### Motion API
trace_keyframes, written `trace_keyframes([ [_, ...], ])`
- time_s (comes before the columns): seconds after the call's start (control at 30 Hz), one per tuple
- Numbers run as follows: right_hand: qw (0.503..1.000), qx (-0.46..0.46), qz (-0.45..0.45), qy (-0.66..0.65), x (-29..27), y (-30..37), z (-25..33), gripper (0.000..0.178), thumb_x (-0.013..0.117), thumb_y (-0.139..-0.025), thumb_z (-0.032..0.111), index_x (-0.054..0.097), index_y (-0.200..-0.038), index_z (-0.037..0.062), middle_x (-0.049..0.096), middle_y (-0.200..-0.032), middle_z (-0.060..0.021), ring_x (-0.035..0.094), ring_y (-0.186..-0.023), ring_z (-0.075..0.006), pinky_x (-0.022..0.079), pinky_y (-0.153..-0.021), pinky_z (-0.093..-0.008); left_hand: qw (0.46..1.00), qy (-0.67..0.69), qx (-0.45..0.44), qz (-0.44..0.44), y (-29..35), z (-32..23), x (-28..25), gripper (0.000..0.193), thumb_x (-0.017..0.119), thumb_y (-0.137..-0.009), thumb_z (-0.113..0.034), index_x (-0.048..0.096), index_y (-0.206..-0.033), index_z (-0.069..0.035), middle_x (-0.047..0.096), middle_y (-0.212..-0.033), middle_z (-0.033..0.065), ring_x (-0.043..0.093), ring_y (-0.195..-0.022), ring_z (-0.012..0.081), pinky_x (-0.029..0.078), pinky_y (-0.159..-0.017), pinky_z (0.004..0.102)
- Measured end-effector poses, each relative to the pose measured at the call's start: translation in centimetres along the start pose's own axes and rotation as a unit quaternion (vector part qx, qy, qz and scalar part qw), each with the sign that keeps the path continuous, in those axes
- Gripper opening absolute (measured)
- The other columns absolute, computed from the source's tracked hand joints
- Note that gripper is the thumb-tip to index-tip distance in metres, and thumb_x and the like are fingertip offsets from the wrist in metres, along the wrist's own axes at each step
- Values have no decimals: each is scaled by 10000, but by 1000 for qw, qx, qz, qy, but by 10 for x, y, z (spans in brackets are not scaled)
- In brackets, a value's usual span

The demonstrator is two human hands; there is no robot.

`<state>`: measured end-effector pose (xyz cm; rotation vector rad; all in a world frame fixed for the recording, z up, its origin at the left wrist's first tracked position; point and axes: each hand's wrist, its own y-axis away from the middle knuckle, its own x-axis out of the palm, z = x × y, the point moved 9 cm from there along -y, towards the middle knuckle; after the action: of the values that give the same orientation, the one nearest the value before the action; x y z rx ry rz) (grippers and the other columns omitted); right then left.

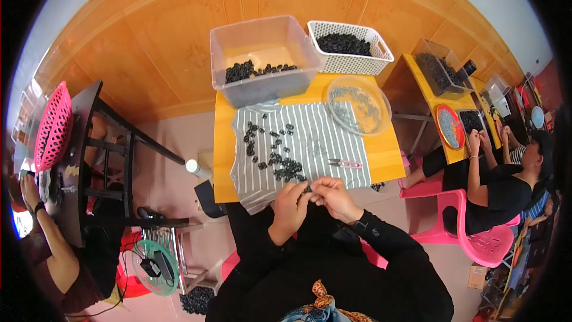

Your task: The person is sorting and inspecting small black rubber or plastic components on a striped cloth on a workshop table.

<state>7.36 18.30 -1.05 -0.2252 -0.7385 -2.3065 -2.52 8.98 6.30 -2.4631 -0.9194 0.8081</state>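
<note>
Head view: L grip (290, 209) pinched shut on a small blk pc (308, 189), held just past the table's near edge, by the cloth. R grip (335, 198) right beside it, fingertips together; what's btwn them is too small to tell. Striped cloth (253, 186) lies on the table (388, 164), w/ loose blk pcs (289, 170) scattered on its L half, densest nr the hands. Pink-handled snips (345, 164) lie R of those. Round clear tray (376, 120) w/ small bits sits far R, partly on cloth. Behind: clear bin (268, 90) and white basket (353, 65), both w/ blk pcs. Co-worker (497, 194) seated R, another (56, 256) L.
</note>
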Motion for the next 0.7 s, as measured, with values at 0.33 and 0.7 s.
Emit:
trace_keyframes([
  [0.33,961,-262,-57,-65,-39,-81,266,145,504,-930,85,589,-882,-23,626,-815,-66,524,-638,-102,417,-599,-223,960,192,-196,-49,9,58,-30,219,642,-810,-18,632,-1020,43,569,-739,73,550,-639,118,434,-568,250],
  [0.7,697,-377,30,609,53,-32,73,94,630,-730,32,635,-822,14,554,-758,-140,587,-707,-310,475,-624,-397,952,169,-252,-47,30,81,-31,183,648,-799,-21,649,-971,38,618,-766,78,589,-678,116,463,-607,248],
])
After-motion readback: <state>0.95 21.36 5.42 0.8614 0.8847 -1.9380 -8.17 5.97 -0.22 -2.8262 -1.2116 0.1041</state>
